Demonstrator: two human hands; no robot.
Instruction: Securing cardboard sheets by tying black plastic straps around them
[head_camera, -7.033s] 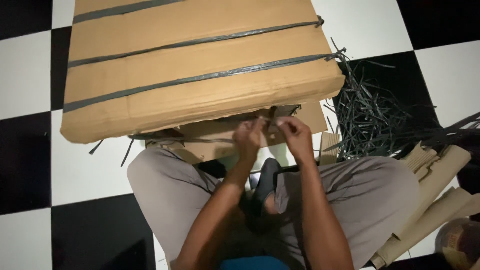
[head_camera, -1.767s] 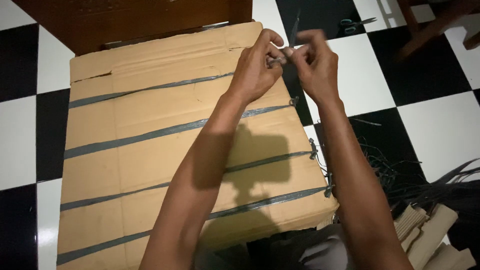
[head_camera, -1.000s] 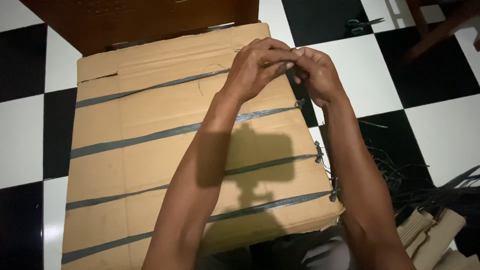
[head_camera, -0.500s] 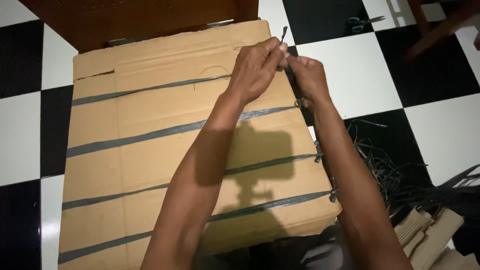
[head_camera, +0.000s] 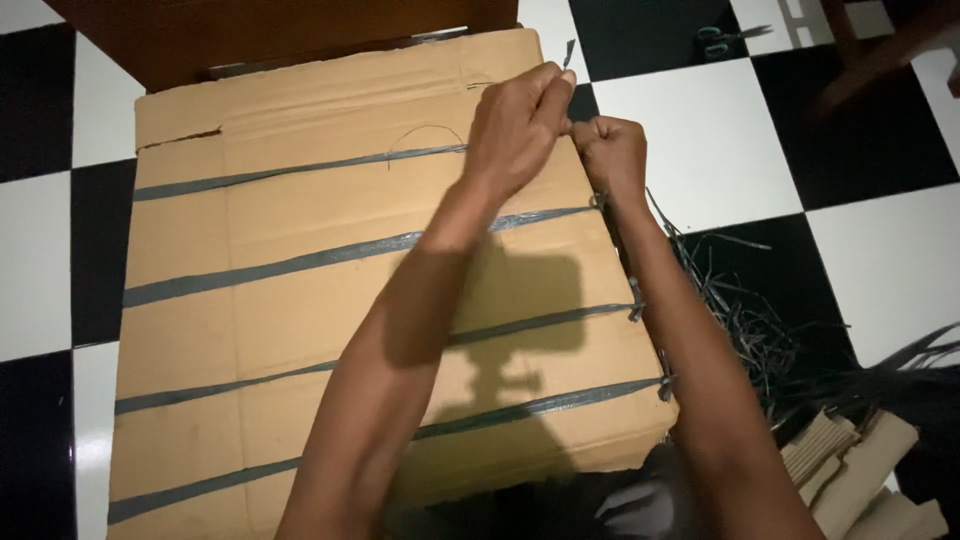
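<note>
Checkered black-and-white floor (head_camera: 720, 150), dim light. Flat cardboard bundle (head_camera: 330, 300) lies on it, bound crosswise by several dark straps; landmark for all positions below. Left hand (head_camera: 520, 125) over the bundle's far right corner, fingers pinched shut on the end of a strap (head_camera: 300, 170), whose short tail sticks up above the fingertips. Right hand (head_camera: 612, 155) just beside it at the bundle's right edge, fisted tight; presumably on the same strap, but its grip is hidden. Hands touching or nearly so. Both forearms cross the bundle's right half. Right of bundle: heap of loose strap offcuts (head_camera: 750, 330). Near right corner: cardboard scraps (head_camera: 860, 470). Beyond far right corner: scissors (head_camera: 725, 40). Beyond far edge: brown wooden furniture (head_camera: 280, 30).
</note>
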